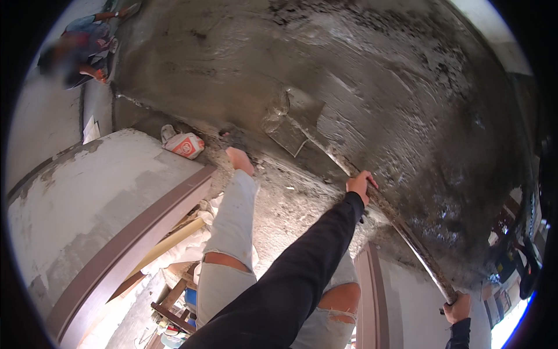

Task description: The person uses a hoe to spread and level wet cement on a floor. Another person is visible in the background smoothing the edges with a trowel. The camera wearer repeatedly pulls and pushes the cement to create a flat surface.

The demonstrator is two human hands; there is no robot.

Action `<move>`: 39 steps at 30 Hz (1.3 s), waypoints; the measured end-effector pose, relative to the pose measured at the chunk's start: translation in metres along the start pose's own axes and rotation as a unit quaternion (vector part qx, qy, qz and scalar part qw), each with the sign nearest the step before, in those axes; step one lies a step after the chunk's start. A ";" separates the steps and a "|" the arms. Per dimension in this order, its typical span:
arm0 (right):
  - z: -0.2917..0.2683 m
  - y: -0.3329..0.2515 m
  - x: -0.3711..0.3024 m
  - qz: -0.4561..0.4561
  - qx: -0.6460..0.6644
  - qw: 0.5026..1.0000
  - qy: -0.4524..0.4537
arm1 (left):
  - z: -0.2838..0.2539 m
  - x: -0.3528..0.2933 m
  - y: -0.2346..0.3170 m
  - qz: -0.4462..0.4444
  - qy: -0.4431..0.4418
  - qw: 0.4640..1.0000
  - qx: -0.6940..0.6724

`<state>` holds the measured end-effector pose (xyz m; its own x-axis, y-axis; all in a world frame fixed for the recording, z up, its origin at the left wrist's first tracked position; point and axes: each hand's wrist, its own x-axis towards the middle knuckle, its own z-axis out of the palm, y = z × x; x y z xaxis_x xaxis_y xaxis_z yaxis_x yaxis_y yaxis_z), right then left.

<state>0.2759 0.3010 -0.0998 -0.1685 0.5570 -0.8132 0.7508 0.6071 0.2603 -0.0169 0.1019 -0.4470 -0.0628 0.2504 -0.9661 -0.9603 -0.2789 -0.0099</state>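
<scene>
Both my hands grip the long handle of a muddy hoe-like tool (401, 224), which runs from the lower right up to the middle. My left hand (361, 185) is closed round the middle of the handle, its black-sleeved arm crossing in front of my legs. Down at the right, my right hand (459, 308) wraps the handle's near end. The flat, squarish blade (299, 131) rests on the wet grey concrete (221, 70), close to its near edge, and is smeared with the mix. Exactly how the blade joins the handle is hard to see.
A crumpled white and red bag (186, 144) lies near the concrete's edge, left of my foot (239, 160). Brown door frame posts (133, 244) stand on both sides of my legs. Another person (81, 49) crouches at the far left, by a pale wall (46, 122).
</scene>
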 end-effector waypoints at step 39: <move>0.051 -0.588 -0.025 -0.126 0.237 0.963 -0.017 | -0.171 -0.013 0.563 0.169 0.040 0.981 0.082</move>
<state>-0.1290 -0.0987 -0.2590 -0.3695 0.4024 -0.8376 0.8973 0.3888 -0.2090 -0.5105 -0.2166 -0.4840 -0.3705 0.0934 -0.9241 -0.9194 -0.1780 0.3506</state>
